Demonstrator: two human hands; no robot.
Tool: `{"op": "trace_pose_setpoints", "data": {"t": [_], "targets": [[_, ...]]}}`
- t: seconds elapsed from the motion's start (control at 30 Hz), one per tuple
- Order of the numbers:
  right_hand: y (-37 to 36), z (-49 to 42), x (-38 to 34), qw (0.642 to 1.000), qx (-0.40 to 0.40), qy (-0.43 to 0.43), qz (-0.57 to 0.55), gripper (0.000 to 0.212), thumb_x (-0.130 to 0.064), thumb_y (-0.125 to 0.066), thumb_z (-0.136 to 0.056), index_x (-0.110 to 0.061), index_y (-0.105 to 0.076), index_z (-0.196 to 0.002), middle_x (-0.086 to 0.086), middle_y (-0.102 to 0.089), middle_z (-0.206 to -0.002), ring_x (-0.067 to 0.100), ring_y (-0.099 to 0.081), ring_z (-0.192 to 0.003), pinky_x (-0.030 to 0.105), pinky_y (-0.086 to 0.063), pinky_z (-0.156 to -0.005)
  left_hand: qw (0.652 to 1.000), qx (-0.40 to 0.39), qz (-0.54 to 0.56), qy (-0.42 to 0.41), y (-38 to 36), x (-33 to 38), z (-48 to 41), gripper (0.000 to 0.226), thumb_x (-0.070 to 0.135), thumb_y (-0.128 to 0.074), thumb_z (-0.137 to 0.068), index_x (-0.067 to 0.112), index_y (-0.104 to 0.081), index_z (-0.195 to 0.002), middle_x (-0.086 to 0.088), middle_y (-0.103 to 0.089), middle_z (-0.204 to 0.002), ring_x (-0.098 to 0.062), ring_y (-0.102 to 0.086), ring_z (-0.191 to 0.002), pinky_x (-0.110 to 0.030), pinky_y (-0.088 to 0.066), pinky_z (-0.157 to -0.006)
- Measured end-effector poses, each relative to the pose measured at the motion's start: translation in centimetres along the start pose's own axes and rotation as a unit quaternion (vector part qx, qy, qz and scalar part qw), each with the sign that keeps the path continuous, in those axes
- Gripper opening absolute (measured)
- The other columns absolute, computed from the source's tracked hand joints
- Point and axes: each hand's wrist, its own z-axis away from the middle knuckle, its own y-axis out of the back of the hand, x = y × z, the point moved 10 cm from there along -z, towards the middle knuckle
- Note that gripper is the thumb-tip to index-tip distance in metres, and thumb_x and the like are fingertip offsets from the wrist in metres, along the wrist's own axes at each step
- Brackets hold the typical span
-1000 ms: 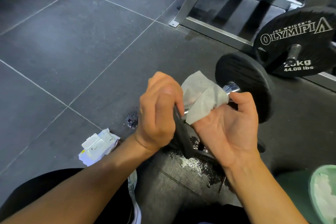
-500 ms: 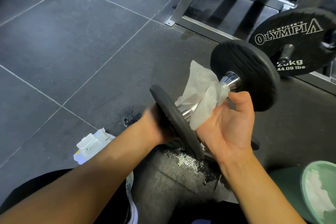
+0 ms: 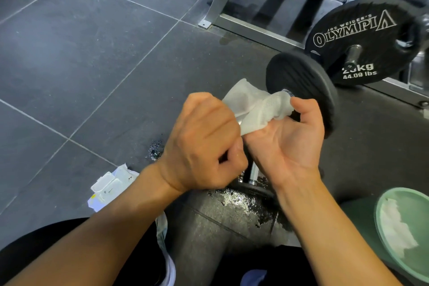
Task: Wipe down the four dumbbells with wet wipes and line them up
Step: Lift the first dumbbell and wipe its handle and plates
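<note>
Just in front of the weight plate (image 3: 362, 39): holding a dumbbell (image 3: 299, 86) off the floor, tilted, far disc nearest the plate. Gripping its near end with left hand (image 3: 204, 144), fingers curled tight. Clasping wipe (image 3: 255, 109) round the handle with right hand (image 3: 287, 144), palm up. Noting second dumbbell (image 3: 253, 173) on wet floor, nearer than the plate; wipe pack (image 3: 109, 186) far left of the plate; green bin (image 3: 417, 260) below the plate, used wipe inside.

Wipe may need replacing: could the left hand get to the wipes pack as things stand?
Probably not yet: the left hand grips the dumbbell. Once freed, nothing lies between it and the wipes pack.
</note>
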Motion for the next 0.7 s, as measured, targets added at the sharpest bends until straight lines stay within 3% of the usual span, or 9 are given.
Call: {"op": "trace_pose_setpoints", "data": {"t": [0.07, 0.13, 0.27, 0.33, 0.4, 0.47, 0.57, 0.63, 0.7], "targets": [[0.5, -0.1, -0.3, 1.000, 0.011, 0.007, 0.007, 0.021, -0.023, -0.052, -0.089, -0.006, -0.060, -0.099, 0.014, -0.061, -0.112, 0.031, -0.058, -0.116, 0.044, -0.038, -0.112, 0.996, 0.018, 0.036, 0.081, 0.0, -1.5, 0.2, 0.039, 0.006, -0.043, -0.095, 0.003, -0.051, -0.057, -0.015, -0.049, -0.062, -0.028, -0.045, -0.065, -0.041, -0.037, -0.071], [0.6, -0.3, -0.4, 1.000, 0.007, 0.008, 0.021, 0.029, -0.020, -0.060, -0.082, -0.007, -0.054, -0.108, 0.016, -0.051, -0.124, 0.033, -0.047, -0.126, 0.048, -0.025, -0.120, 0.949, 0.058, 0.152, 0.272, -0.2, -5.9, 1.1, 0.036, 0.005, -0.043, -0.091, 0.009, -0.048, -0.056, -0.012, -0.047, -0.061, -0.027, -0.047, -0.064, -0.039, -0.039, -0.065], [-0.4, 0.3, 0.1, 0.999, -0.033, -0.026, 0.012, 0.046, -0.025, -0.054, -0.085, -0.001, -0.054, -0.125, 0.019, -0.048, -0.139, 0.037, -0.041, -0.143, 0.052, -0.026, -0.121, 0.573, 0.124, 0.435, 0.684, -4.8, -11.1, 7.8, 0.027, 0.011, -0.050, -0.076, 0.019, -0.026, -0.065, -0.009, -0.026, -0.058, -0.023, -0.031, -0.051, -0.029, -0.030, -0.052], [-1.0, 0.4, 0.2, 0.998, -0.047, -0.030, 0.016, 0.040, -0.025, -0.048, -0.087, 0.000, -0.062, -0.114, 0.019, -0.062, -0.123, 0.037, -0.055, -0.128, 0.053, -0.039, -0.113, 0.490, 0.074, 0.438, 0.750, -6.4, -9.5, 9.9, 0.025, 0.014, -0.048, -0.086, 0.016, -0.038, -0.064, -0.004, -0.039, -0.052, -0.020, -0.042, -0.041, -0.016, -0.037, -0.047], [-1.3, 0.4, 0.0, 0.998, -0.053, -0.015, 0.039, 0.034, -0.024, -0.046, -0.085, -0.002, -0.071, -0.092, 0.015, -0.069, -0.101, 0.031, -0.062, -0.106, 0.048, -0.040, -0.109, 0.453, 0.079, 0.472, 0.752, -7.4, -7.8, 10.0, 0.066, 0.026, -0.035, -0.107, 0.011, -0.060, -0.048, -0.006, -0.052, -0.044, -0.016, -0.051, -0.031, -0.015, -0.041, -0.037], [-1.9, 0.4, 0.0, 0.997, -0.062, -0.009, 0.043, 0.029, -0.020, -0.048, -0.083, -0.005, -0.073, -0.083, 0.012, -0.068, -0.095, 0.029, -0.062, -0.100, 0.045, -0.034, -0.113, 0.449, 0.116, 0.498, 0.733, -7.7, -7.0, 9.3, 0.086, 0.028, -0.028, -0.112, 0.010, -0.058, -0.033, -0.004, -0.050, -0.033, -0.012, -0.048, -0.023, -0.014, -0.036, -0.027], [-1.8, 0.2, -0.5, 0.998, -0.065, -0.002, 0.014, 0.018, -0.014, -0.051, -0.081, -0.008, -0.065, -0.071, 0.011, -0.063, -0.086, 0.026, -0.064, -0.090, 0.038, -0.040, -0.108, 0.454, 0.165, 0.490, 0.725, -7.1, -8.9, 9.6, 0.063, 0.025, -0.040, -0.105, 0.018, -0.047, -0.043, -0.001, -0.044, -0.041, -0.020, -0.046, -0.032, -0.015, -0.039, -0.036], [-1.5, 0.1, -0.7, 0.999, -0.051, -0.003, 0.001, 0.011, -0.010, -0.059, -0.075, -0.011, -0.051, -0.068, 0.010, -0.055, -0.089, 0.024, -0.058, -0.097, 0.030, -0.033, -0.111, 0.589, 0.163, 0.442, 0.656, -5.1, -10.8, 7.8, 0.037, 0.023, -0.046, -0.090, 0.015, -0.039, -0.054, -0.006, -0.036, -0.055, -0.022, -0.037, -0.052, -0.025, -0.033, -0.050], [-0.4, -0.1, -1.1, 1.000, -0.020, 0.008, 0.014, 0.018, -0.010, -0.059, -0.074, -0.013, -0.043, -0.067, 0.010, -0.053, -0.094, 0.030, -0.054, -0.111, 0.035, -0.028, -0.116, 0.831, 0.103, 0.326, 0.440, -1.9, -9.8, 3.4, 0.031, 0.015, -0.045, -0.087, 0.006, -0.040, -0.058, -0.014, -0.039, -0.061, -0.027, -0.040, -0.064, -0.037, -0.033, -0.062]]}}
